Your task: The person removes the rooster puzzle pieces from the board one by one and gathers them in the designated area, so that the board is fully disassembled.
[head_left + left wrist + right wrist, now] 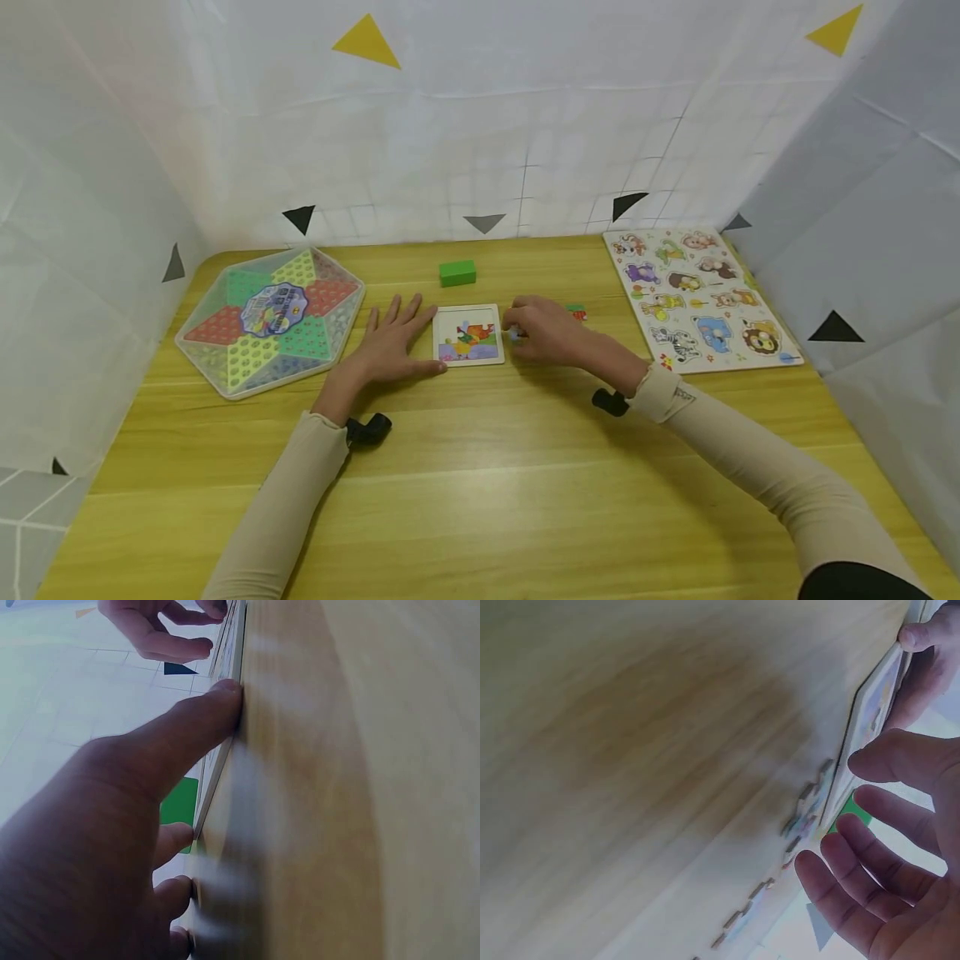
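A small jigsaw puzzle board (453, 320) with a pale frame lies mid-table, a few colourful pieces fitted in its lower part. My left hand (386, 350) is spread flat at its left side, thumb and index finger touching the frame. At the right edge of the board is my right hand (551, 331), its fingers loosely bent. In the right wrist view the thumb and fingers stand apart with nothing seen between them. Loose jigsaw pieces (802, 810) lie on the table beneath that hand, largely hidden from the head view. Another piece (576, 312) shows behind the right hand.
A green block (457, 273) sits behind the puzzle board. On the left lies a hexagonal Chinese checkers box (341, 321). A wooden animal puzzle board (693, 308) lies on the right. White cloth walls (480, 125) enclose the back and sides of the table.
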`<action>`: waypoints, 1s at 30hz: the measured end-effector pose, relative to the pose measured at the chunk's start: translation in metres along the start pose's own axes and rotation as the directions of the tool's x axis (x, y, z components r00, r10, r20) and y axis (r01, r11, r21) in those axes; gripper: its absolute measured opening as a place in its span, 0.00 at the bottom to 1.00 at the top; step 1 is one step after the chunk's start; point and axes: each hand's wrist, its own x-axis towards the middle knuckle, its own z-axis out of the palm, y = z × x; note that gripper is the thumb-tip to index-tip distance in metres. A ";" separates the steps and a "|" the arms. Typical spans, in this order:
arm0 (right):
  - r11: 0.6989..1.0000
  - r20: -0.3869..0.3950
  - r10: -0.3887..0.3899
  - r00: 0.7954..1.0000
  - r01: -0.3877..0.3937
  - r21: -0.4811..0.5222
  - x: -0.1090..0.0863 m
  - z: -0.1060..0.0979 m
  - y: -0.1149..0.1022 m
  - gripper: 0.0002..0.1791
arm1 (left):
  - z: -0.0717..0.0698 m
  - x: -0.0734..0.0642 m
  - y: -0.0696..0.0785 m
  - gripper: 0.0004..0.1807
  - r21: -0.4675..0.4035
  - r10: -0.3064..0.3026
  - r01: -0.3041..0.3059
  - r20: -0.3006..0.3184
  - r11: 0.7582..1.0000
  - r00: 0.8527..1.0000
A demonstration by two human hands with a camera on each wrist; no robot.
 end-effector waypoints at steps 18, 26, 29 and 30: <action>1.000 0.036 0.010 0.999 -0.011 0.018 0.028 0.000 -0.027 0.22 | 0.002 -0.001 -0.002 0.57 -0.014 -0.003 0.003 -0.015 1.000 1.000; 0.998 0.029 0.001 1.000 -0.002 0.062 0.037 0.006 -0.031 0.20 | 0.001 -0.001 -0.002 0.57 -0.013 0.006 -0.006 -0.012 1.000 1.000; 0.997 0.033 0.004 0.999 -0.006 0.072 0.041 0.009 -0.031 0.20 | 0.002 0.000 -0.003 0.58 -0.013 0.006 -0.006 -0.009 1.000 1.000; 0.997 0.033 0.003 0.999 -0.005 0.075 0.042 0.011 -0.032 0.20 | 0.002 0.000 -0.003 0.58 -0.013 0.005 -0.006 -0.009 1.000 1.000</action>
